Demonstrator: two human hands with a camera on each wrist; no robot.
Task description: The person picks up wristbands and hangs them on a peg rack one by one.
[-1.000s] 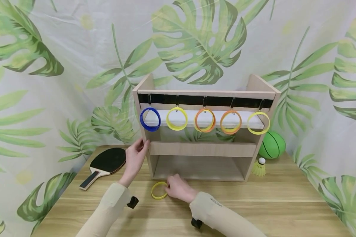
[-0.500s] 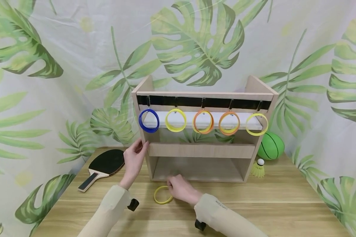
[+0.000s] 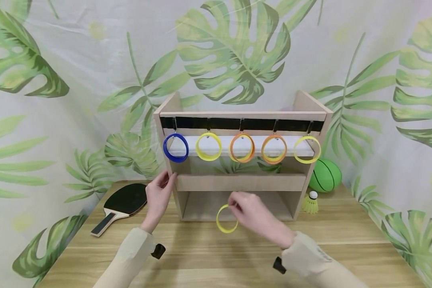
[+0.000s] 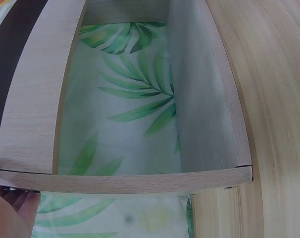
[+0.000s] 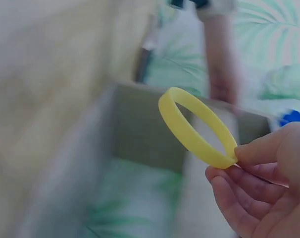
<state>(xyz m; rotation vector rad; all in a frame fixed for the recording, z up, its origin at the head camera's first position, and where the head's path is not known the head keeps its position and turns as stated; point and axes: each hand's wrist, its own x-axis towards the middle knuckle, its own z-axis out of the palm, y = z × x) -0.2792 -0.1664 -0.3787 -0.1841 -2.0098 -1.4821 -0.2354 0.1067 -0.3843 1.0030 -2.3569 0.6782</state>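
Note:
My right hand (image 3: 255,214) pinches a yellow silicone wristband (image 5: 182,130) between thumb and fingers, raised off the table before the lower opening of a wooden rack (image 3: 241,183). In the right wrist view the band points away from the fingertips. My left hand (image 3: 159,196) grips the rack's left side panel, thumb at the front edge and fingers on the outer side; the left wrist view catches only part of that hand. Along the rack's black strip (image 3: 223,123), hooks hold a blue wristband (image 3: 178,160), yellow ones (image 3: 209,159), and orange ones (image 3: 242,160) with yellow behind.
Left of the rack, a table tennis bat (image 3: 126,199) lies on the wooden table (image 3: 201,260). A green ball (image 3: 325,176) and a yellow shuttlecock (image 3: 311,203) stand at its right. A leaf-patterned cloth (image 3: 111,72) hangs behind.
My right hand has lifted the yellow wristband from the table and carried it up and to the right. The left hand keeps its hold on the rack's side.

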